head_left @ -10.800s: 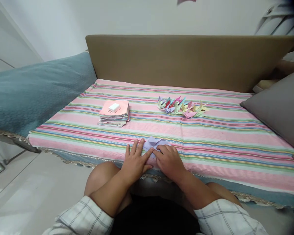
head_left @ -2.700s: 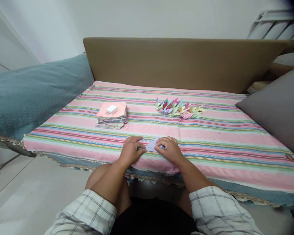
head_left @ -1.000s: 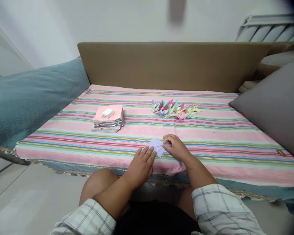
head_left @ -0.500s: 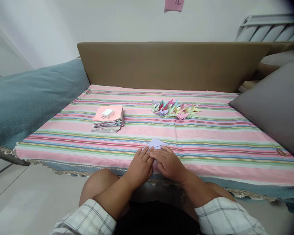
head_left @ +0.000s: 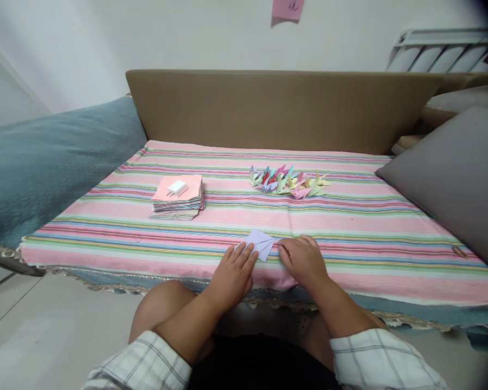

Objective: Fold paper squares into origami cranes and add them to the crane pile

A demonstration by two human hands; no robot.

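Note:
A small folded sheet of lilac origami paper [head_left: 264, 241] lies near the front edge of the striped cloth, with a crease line running to its right corner. My left hand [head_left: 232, 273] rests flat on its left part, fingers stretched out and covering some of it. At the right corner of the paper is my right hand [head_left: 305, 262], fingers curled together, fingertips right beside that corner. Whether they pinch the paper is hidden. Beyond the hands, several folded paper cranes [head_left: 287, 183] in mixed colours sit in a cluster.
To the left stands a stack of square paper [head_left: 174, 206] with a white charger plug [head_left: 178, 188] on top. A grey cushion [head_left: 451, 168] leans at the right, and a small brown item [head_left: 459, 251] lies before it. The striped cloth [head_left: 350, 216] covers the seat.
My right hand has moved off the paper to its right corner, its fingers now curled. More of the lilac paper shows. My left hand stays on it, and the view has shifted slightly.

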